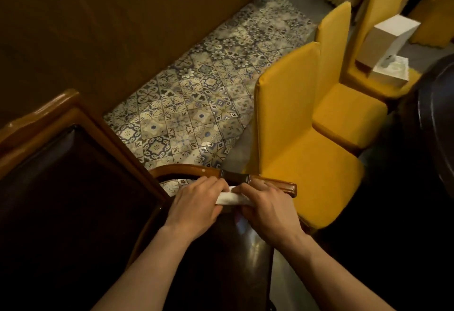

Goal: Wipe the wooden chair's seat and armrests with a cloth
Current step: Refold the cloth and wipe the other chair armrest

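A wooden chair with a dark padded backrest (73, 200) fills the lower left. Its curved wooden armrest (191, 170) runs rightward to a rounded end, with a dark pad in its middle. The dark glossy seat (221, 249) lies below my hands. A small white cloth (232, 199), folded into a strip, is stretched between my left hand (196, 205) and my right hand (267, 210). Both hands grip it just in front of the armrest and above the seat. Most of the cloth is hidden under my fingers.
Three yellow covered chairs (294, 143) stand in a row to the right, the farthest one holding a white box (388, 40) and a tissue box (393, 70). Patterned floor tiles (196, 104) run between the chairs and a brown wall (110, 28). A dark round table edge (437, 119) is at far right.
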The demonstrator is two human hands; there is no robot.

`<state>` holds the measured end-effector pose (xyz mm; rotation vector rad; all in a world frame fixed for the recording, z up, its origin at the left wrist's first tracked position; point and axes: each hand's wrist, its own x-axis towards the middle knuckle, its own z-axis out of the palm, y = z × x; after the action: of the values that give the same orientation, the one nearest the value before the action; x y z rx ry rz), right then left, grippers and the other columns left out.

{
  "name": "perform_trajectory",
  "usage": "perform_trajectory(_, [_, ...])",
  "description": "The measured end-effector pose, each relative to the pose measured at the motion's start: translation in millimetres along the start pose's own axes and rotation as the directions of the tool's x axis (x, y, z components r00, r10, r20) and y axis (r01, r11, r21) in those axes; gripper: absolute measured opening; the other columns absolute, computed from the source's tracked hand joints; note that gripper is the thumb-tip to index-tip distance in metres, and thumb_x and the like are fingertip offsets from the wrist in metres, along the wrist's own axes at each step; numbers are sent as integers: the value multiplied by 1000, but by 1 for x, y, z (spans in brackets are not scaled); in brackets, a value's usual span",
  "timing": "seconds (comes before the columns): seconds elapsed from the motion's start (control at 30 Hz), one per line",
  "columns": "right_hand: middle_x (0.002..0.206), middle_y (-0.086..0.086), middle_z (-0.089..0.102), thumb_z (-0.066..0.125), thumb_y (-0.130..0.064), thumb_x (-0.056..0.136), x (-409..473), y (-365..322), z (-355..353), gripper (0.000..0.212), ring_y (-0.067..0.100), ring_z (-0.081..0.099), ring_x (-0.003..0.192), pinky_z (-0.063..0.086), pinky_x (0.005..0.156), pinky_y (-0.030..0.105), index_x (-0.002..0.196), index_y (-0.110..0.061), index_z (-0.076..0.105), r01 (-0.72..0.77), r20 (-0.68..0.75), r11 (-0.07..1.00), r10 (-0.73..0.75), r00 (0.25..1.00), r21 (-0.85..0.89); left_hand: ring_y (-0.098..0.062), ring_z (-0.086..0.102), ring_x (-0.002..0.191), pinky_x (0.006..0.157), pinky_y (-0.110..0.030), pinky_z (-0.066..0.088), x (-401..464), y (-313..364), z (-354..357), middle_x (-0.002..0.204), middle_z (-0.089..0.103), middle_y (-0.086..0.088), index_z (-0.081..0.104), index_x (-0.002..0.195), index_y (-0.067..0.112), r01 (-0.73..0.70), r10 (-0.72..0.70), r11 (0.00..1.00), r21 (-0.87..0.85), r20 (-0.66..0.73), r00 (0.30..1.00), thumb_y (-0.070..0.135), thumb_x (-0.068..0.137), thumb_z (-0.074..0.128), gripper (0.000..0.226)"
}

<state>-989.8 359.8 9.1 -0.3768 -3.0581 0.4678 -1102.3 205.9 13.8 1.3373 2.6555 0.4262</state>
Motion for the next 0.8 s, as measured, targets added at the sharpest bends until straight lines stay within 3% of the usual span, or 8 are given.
perform_trajectory(0.13, [108,-11,59,64,-45,86,-8,3,24,36,15,57,93,41,60,28,120,-41,55,-100,-5,994,100,995,-50,-12,56,102,83,-30,46,7,-17,27,106,58,15,53,114,36,-101,103,993,-56,25,994,35,82,65,34])
perform_trajectory(0.23, [111,-8,62,50,-49,85,-13,23,32,39,19,59,94,50,61,34,122,-38,58,-196,-58,980,193,980,-46,-12,51,113,100,-30,41,19,-25,51,121,55,12,48,129,33,-129,131,988,-85,15,991,50,86,55,47])
perform_trajectory(0.33, [105,-5,66,65,-43,82,-21,52,34,36,23,61,88,45,54,33,117,-35,63,-344,-192,939,334,923,-20,-13,36,137,119,-29,17,35,-27,73,147,45,7,36,147,28,-126,128,988,-94,18,992,63,92,42,65])
perform_trajectory(0.4, [98,-1,65,77,-36,79,-23,70,37,38,26,62,83,35,52,29,114,-32,65,-435,-279,900,410,868,-33,-12,20,149,120,-26,0,48,-25,87,161,30,5,23,156,25,-104,105,991,-82,11,994,62,97,32,71])
perform_trajectory(0.5, [96,2,63,80,-34,78,-14,89,46,41,27,59,79,24,53,26,115,-29,63,-514,-373,856,457,807,-63,-11,2,153,122,-28,-7,73,-19,111,168,12,0,8,160,20,-69,71,995,-68,17,997,58,101,25,73])
perform_trajectory(0.6, [102,4,60,80,-37,77,7,96,62,45,27,55,89,30,54,28,118,-30,61,-531,-352,841,469,810,-102,-13,-12,153,124,-35,-7,95,-13,138,169,-4,-3,-4,160,15,-44,47,998,-42,60,997,59,101,22,78])
perform_trajectory(0.67, [106,6,58,78,-35,80,22,94,79,48,29,50,97,37,55,31,124,-30,61,-482,-301,867,428,852,-130,-15,-18,152,124,-38,-7,105,-12,159,167,-12,-6,-10,158,12,-12,14,1000,-12,92,996,59,100,18,80])
perform_trajectory(0.8, [123,10,52,49,-23,87,37,88,109,46,31,44,119,53,75,41,133,-22,56,-266,-144,950,244,959,-162,-19,-18,152,124,-38,-8,110,-14,190,167,-12,-11,-11,157,7,25,-28,999,23,111,993,53,97,9,78])
